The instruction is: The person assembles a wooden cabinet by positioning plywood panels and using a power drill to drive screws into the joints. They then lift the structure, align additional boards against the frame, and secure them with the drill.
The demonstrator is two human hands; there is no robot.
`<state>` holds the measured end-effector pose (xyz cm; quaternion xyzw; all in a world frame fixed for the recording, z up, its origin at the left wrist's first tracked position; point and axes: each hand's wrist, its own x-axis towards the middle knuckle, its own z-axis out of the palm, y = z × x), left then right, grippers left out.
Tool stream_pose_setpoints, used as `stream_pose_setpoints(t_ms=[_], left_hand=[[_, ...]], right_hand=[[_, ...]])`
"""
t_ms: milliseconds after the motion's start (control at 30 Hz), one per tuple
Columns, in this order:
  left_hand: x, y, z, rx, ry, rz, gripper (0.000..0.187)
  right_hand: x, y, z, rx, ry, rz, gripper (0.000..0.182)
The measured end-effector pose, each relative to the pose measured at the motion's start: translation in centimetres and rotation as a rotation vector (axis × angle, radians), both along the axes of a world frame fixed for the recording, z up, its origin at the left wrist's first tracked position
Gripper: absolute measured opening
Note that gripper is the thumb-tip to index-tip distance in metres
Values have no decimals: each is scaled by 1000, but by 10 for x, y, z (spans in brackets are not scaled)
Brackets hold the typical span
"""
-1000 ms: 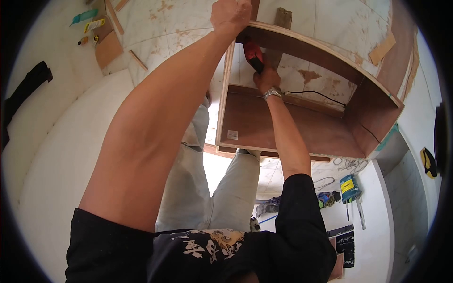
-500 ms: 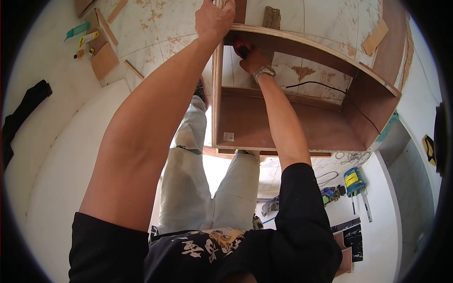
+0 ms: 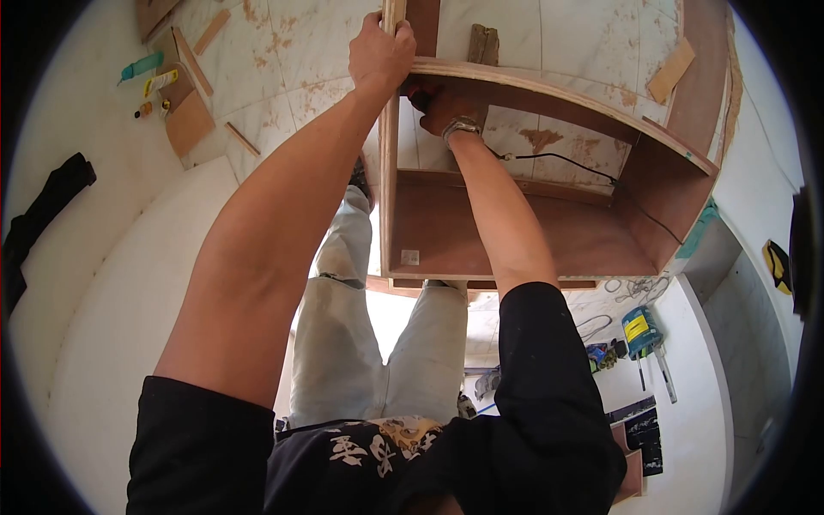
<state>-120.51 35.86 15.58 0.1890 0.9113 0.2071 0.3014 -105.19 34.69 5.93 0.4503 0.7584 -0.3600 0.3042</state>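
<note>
My left hand point(image 3: 381, 53) is closed around the upright plywood edge point(image 3: 389, 129) of a brown wooden cabinet frame, near its top left corner. Inside the open frame point(image 3: 515, 232), my right hand point(image 3: 446, 112) grips a red and black power tool point(image 3: 418, 96), whose front end sits against the inner left corner. The tool is mostly hidden by the hand and the frame. A black cord point(image 3: 566, 156) runs from near my right hand to the frame's right side. A small pale label point(image 3: 410, 257) is stuck low inside the frame.
Wood offcuts point(image 3: 190, 124), a teal bottle point(image 3: 142, 66) and a yellow-labelled tube point(image 3: 160, 81) lie at the upper left. A short wood block point(image 3: 483, 45) stands beyond the frame. At the lower right are a blue-green container point(image 3: 641, 331) and a dark tool point(image 3: 606, 354).
My right hand and the tool have moved left, closer to the frame's left upright. The frame appears slightly lower and further left in view. My left hand still holds the edge.
</note>
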Motion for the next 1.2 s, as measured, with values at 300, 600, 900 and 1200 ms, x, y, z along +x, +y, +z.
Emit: stream_pose_setpoints(t_ms=[300,600,900,1200], left_hand=[[2,-1,8,-44,-13,-13,51],[5,3,8,-37,-6,-14,52],[3,6,14,-57,-20,-9,50],[3,6,22,-42,-29,-2,49]], right_hand=[[-9,17,19,34,-63,53,63],[16,-2,-5,132,180,25,52],[-12,-1,17,16,37,38,66],[29,-9,-40,153,223,-125,55]])
